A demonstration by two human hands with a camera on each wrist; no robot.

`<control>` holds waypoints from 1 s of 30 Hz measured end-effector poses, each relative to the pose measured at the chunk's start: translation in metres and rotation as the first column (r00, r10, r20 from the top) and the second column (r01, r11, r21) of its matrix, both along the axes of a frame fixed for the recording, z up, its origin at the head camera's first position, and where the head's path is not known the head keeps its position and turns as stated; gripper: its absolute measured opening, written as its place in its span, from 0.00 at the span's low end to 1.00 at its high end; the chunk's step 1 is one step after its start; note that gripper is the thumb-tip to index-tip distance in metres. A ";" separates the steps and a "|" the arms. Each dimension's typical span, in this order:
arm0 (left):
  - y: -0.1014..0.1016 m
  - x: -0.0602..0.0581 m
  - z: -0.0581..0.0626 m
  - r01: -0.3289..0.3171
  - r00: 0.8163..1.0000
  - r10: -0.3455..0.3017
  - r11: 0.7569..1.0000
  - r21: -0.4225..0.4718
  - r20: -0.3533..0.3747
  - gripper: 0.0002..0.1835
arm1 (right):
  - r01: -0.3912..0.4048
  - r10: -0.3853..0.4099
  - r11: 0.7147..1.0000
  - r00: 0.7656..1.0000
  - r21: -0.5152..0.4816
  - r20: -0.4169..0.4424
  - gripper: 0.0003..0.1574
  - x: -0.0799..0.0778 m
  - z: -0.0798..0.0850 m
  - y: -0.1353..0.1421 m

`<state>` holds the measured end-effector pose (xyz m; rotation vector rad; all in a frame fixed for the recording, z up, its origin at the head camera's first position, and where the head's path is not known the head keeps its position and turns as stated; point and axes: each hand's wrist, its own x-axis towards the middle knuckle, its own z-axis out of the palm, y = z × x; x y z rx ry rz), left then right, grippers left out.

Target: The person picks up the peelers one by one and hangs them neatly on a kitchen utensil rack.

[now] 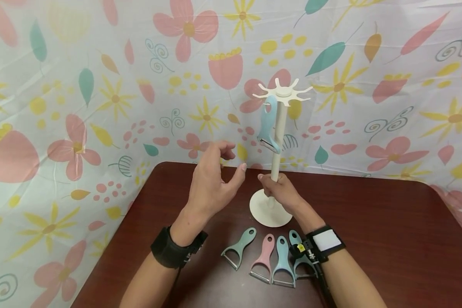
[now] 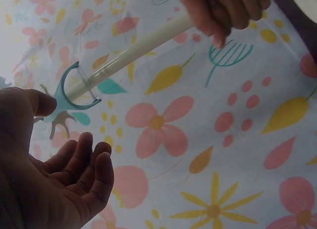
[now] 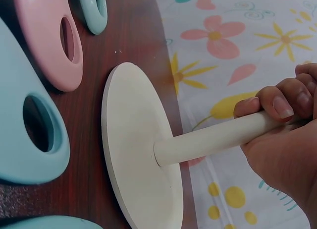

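Observation:
A cream stand [image 1: 280, 128] with a round base and a ring of hooks at its top stands on the table. My right hand [image 1: 282, 192] grips its post low down, fingers curled round it in the right wrist view [image 3: 282, 110]. From one hook on the left side hangs a light blue peeler [image 1: 268, 122], blade end down. My left hand [image 1: 215, 179] is raised left of the post, apart from the peeler, with loosely bent fingers and nothing in them. In front of the base lie a green peeler [image 1: 240, 248], a pink peeler [image 1: 265, 259] and two blue peelers [image 1: 282, 261].
The dark red-brown table [image 1: 369, 239] reaches back to a flower-printed cloth [image 1: 119, 85] hanging behind it. My right forearm [image 1: 346, 269] passes over part of the rightmost blue peeler [image 1: 305, 267]. Each wrist wears a black strap [image 1: 167, 248].

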<state>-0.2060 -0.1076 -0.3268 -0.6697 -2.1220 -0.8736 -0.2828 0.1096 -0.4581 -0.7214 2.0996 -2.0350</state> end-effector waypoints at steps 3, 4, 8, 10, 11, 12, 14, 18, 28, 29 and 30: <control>-0.001 0.002 -0.009 -0.011 0.999 0.012 1.000 -0.019 0.034 0.24 | 0.009 -0.009 1.000 1.000 0.002 0.017 0.35 0.000 0.000 0.000; -0.001 0.003 -0.012 -0.019 0.999 0.020 0.999 -0.027 0.043 0.25 | 0.012 -0.012 1.000 1.000 0.001 0.021 0.35 0.000 0.000 0.000; -0.001 0.006 -0.025 -0.043 0.996 0.048 0.997 -0.060 0.082 0.25 | 0.020 -0.019 1.000 0.999 -0.010 0.044 0.35 0.001 0.000 -0.002; -0.001 0.008 -0.032 -0.043 0.994 0.052 0.996 -0.082 0.100 0.25 | 0.019 -0.018 1.000 0.999 -0.015 0.048 0.35 0.000 0.000 -0.003; -0.001 0.009 -0.036 -0.043 0.992 0.053 0.994 -0.097 0.110 0.25 | 0.020 -0.019 1.000 0.999 -0.016 0.049 0.35 0.001 0.000 -0.003; -0.001 0.009 -0.040 -0.044 0.991 0.057 0.993 -0.113 0.119 0.25 | 0.020 -0.020 1.000 0.999 -0.013 0.045 0.35 0.001 0.000 -0.003; -0.001 0.011 -0.047 -0.046 0.988 0.065 0.989 -0.139 0.139 0.25 | 0.022 -0.022 1.000 0.999 -0.007 0.031 0.35 0.001 0.000 -0.002; -0.001 0.015 -0.059 -0.062 0.979 0.096 0.980 -0.187 0.179 0.26 | 0.019 -0.019 1.000 1.000 0.002 -0.005 0.35 0.000 -0.001 -0.001; 0.003 0.025 -0.088 -0.040 0.935 0.141 0.954 -0.299 0.325 0.29 | 0.026 -0.026 1.000 1.000 -0.010 -0.008 0.35 0.000 -0.003 -0.001; 0.003 0.026 -0.091 -0.036 0.933 0.143 0.951 -0.308 0.331 0.29 | 0.023 -0.023 1.000 1.000 -0.015 -0.003 0.35 0.000 -0.002 -0.001; 0.003 0.028 -0.094 -0.033 0.931 0.144 0.949 -0.315 0.336 0.30 | 0.022 -0.022 1.000 1.000 -0.016 0.004 0.34 0.000 -0.002 -0.001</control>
